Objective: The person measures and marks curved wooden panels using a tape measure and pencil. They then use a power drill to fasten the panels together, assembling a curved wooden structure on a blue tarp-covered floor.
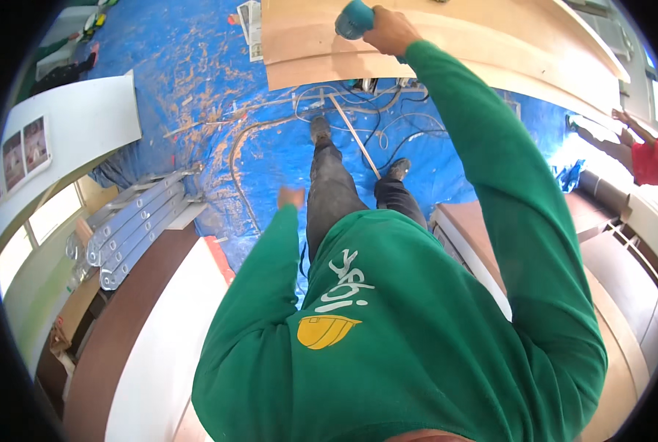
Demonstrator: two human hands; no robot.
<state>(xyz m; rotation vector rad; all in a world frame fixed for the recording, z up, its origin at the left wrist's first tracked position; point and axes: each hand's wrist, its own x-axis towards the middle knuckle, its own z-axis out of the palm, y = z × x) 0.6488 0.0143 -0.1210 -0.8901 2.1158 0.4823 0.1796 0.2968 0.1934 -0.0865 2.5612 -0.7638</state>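
Note:
At the top of the head view my right hand [392,32] is closed round a teal power tool [355,19] with a rounded body. A bit of the same teal shows below the hand, but the front of the tool is too unclear to name its exact kind. It is held over a long pale wooden panel [321,51]. My left hand [290,197] hangs beside my left leg, away from the panel. It is small and smeared, so its fingers cannot be made out.
Blue sheeting [189,81] strewn with dust covers the floor. Cables [410,136] and a thin strip [354,136] lie around my feet. A folded aluminium ladder [141,228] is at left, brown boards [520,221] at right. A person in red [654,160] is far right; another person [64,74] far left.

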